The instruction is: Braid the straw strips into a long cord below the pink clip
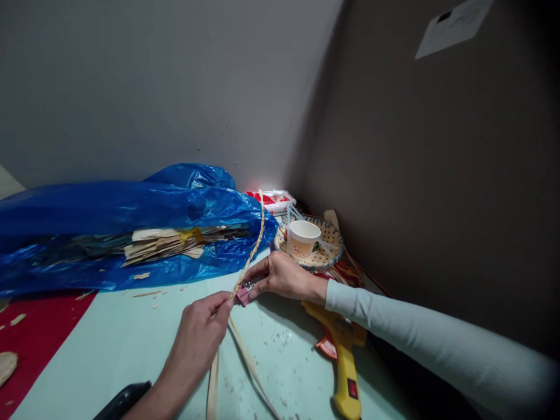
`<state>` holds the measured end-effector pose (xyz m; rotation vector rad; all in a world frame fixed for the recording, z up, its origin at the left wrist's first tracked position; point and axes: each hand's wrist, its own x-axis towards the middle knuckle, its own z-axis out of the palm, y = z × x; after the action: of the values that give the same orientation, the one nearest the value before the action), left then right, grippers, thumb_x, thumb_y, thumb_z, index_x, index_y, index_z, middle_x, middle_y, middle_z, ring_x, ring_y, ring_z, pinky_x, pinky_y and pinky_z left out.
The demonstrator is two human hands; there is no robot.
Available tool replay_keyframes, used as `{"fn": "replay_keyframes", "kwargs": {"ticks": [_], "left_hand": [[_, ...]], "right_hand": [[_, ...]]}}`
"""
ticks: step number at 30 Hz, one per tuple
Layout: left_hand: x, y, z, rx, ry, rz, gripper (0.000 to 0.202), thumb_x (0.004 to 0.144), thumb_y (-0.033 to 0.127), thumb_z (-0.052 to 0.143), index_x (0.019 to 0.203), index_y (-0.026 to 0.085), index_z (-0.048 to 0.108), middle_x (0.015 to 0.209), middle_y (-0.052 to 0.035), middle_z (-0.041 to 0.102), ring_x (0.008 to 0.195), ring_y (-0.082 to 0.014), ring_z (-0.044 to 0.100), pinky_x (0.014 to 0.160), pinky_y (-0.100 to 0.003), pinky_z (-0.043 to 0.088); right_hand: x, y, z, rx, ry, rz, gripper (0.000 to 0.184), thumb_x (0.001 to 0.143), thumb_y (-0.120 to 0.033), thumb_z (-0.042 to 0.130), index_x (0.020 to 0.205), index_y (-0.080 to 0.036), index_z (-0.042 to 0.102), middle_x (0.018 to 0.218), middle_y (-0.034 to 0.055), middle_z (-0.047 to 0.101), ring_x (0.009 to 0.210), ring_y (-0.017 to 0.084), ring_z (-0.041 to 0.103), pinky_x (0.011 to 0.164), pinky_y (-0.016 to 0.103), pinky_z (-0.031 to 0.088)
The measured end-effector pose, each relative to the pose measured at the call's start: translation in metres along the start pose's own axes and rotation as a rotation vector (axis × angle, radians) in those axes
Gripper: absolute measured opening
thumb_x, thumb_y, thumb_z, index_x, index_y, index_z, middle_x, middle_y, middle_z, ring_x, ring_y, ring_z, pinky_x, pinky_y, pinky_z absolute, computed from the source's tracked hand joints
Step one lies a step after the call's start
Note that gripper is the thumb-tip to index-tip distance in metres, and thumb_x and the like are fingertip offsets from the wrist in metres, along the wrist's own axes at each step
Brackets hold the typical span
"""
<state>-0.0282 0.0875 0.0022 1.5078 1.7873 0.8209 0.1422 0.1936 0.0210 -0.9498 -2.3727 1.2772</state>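
Note:
My left hand pinches a braided straw cord that rises up and away toward the blue bag. Loose flat straw strips trail from the pinch down toward me. My right hand is closed on a small pink clip clamped at the base of the braid, right beside my left fingertips. Both hands rest over the pale green tabletop.
A blue plastic bag holding dried leaf strips lies at the back left. A woven tray with a paper cup stands behind my right hand. A yellow glue gun lies under my right forearm. Red mat at left.

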Motion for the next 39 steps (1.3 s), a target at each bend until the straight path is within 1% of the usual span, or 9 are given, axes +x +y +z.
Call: {"fn": "replay_keyframes", "kwargs": {"ticks": [2,4,7,10,17,25,31,36,39], "left_hand": [[-0.001,-0.001,0.000,0.013,-0.003,0.007,0.032,0.086,0.039,0.044,0.072,0.022,0.067,0.047,0.0035,0.050,0.060,-0.0216,0.054,0.065,-0.029,0.038],[0.000,-0.001,0.000,0.033,-0.005,0.023,0.031,0.086,0.037,0.044,0.078,0.021,0.070,0.063,-0.0014,0.066,0.069,-0.0235,0.060,0.069,-0.030,0.040],[0.002,-0.003,0.000,0.077,0.000,0.047,0.031,0.086,0.033,0.044,0.082,0.020,0.073,0.086,-0.0064,0.076,0.082,-0.0258,0.065,0.075,-0.032,0.042],[0.001,-0.002,0.000,0.116,0.020,0.061,0.034,0.087,0.031,0.042,0.084,0.019,0.074,0.087,-0.0082,0.077,0.083,-0.0266,0.067,0.076,-0.033,0.043],[-0.004,0.003,0.005,0.174,0.039,0.089,0.036,0.085,0.028,0.039,0.083,0.019,0.074,0.072,-0.0062,0.074,0.063,-0.0226,0.063,0.065,-0.032,0.042],[0.003,0.001,-0.001,0.135,0.021,0.072,0.035,0.084,0.030,0.042,0.081,0.019,0.075,0.062,-0.0023,0.068,0.077,-0.0245,0.067,0.070,-0.030,0.046],[0.004,0.003,0.001,0.146,0.022,0.081,0.032,0.085,0.031,0.043,0.075,0.019,0.072,0.070,-0.0047,0.072,0.072,-0.0233,0.064,0.069,-0.031,0.043],[0.006,0.001,0.001,0.115,0.004,0.068,0.033,0.086,0.034,0.041,0.074,0.020,0.068,0.075,-0.0052,0.073,0.076,-0.0239,0.064,0.073,-0.032,0.042],[0.007,0.000,0.000,0.094,-0.009,0.051,0.030,0.084,0.034,0.041,0.074,0.020,0.066,0.076,-0.0044,0.071,0.076,-0.0238,0.063,0.072,-0.032,0.042]], "right_hand": [[0.000,0.000,0.000,-0.006,0.005,0.005,0.026,0.070,-0.031,0.082,0.093,-0.019,0.080,0.089,0.0011,0.077,0.086,0.022,0.068,0.075,0.025,0.047],[0.001,0.001,0.000,-0.009,0.006,0.003,0.027,0.069,-0.031,0.082,0.093,-0.019,0.080,0.088,0.0017,0.077,0.085,0.022,0.068,0.074,0.025,0.047],[0.001,0.003,0.001,-0.008,0.008,-0.008,0.031,0.069,-0.035,0.083,0.094,-0.017,0.080,0.087,0.0027,0.077,0.084,0.023,0.068,0.072,0.024,0.046],[0.002,0.003,0.001,-0.003,0.010,-0.018,0.032,0.070,-0.037,0.082,0.095,-0.017,0.080,0.087,0.0028,0.077,0.083,0.022,0.067,0.069,0.023,0.045],[-0.001,0.003,0.004,0.021,0.014,-0.013,0.032,0.071,-0.040,0.080,0.092,-0.017,0.080,0.083,0.0021,0.077,0.081,0.022,0.067,0.068,0.023,0.044],[-0.002,0.003,0.006,0.027,0.043,-0.010,0.036,0.070,-0.045,0.080,0.093,-0.017,0.080,0.085,0.0035,0.077,0.082,0.023,0.068,0.069,0.024,0.046],[-0.004,0.007,0.009,0.039,0.067,-0.015,0.030,0.072,-0.036,0.080,0.097,-0.019,0.079,0.086,0.0018,0.077,0.082,0.021,0.068,0.071,0.023,0.046],[-0.004,0.006,0.010,0.009,0.104,-0.020,0.028,0.071,-0.034,0.081,0.094,-0.019,0.080,0.085,0.0018,0.077,0.079,0.020,0.067,0.070,0.023,0.045],[-0.005,0.005,0.011,-0.003,0.117,-0.020,0.030,0.071,-0.036,0.081,0.094,-0.018,0.080,0.084,0.0023,0.077,0.077,0.020,0.067,0.069,0.023,0.045]]}}
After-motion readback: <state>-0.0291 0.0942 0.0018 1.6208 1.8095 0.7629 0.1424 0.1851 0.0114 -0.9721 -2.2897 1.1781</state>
